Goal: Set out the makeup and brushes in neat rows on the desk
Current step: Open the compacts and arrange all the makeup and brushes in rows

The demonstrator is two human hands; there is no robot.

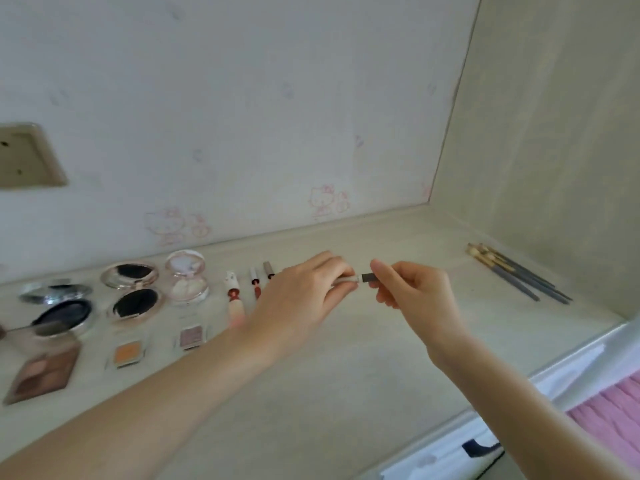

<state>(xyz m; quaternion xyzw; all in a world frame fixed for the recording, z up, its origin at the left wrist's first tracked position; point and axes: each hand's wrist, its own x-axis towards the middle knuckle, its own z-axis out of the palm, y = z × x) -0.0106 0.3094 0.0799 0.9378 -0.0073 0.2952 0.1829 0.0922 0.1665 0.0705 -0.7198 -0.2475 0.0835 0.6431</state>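
Over the middle of the pale desk (346, 358) both hands meet on one small makeup stick (358, 278). My left hand (304, 292) grips its light body, and my right hand (412, 289) pinches its dark end cap. Open round compacts (130, 292) and a pink compact (187, 277) lie at the left. In front of them lie small square eyeshadows (126, 353) and a brown palette (43, 370). Lip products (233, 296) lie side by side just left of my left hand. A bundle of brushes (516, 273) lies at the far right.
A wall with faint pink cartoon prints rises behind the desk, and a side wall closes the right end. A wall socket plate (27, 157) sits at the upper left. Pink fabric (613, 417) shows beyond the desk's front edge at the lower right.
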